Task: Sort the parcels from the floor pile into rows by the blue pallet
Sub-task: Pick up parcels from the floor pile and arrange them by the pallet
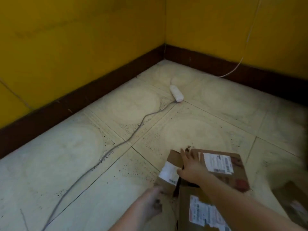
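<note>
Three cardboard parcels lie close together on the tiled floor at the lower right. A flat brown parcel with a white label is farthest. A narrow parcel with a white label lies to its left. A third parcel with a torn label is nearest me. My right hand rests with straight fingers across the gap between the flat and the narrow parcel. My left hand is blurred at the narrow parcel's near end; its grip is unclear. No blue pallet is in view.
A white power strip lies near the room corner, its grey cable running diagonally across the floor to the lower left. Yellow walls with a dark skirting board bound the floor. Another brown box shows blurred at the right edge.
</note>
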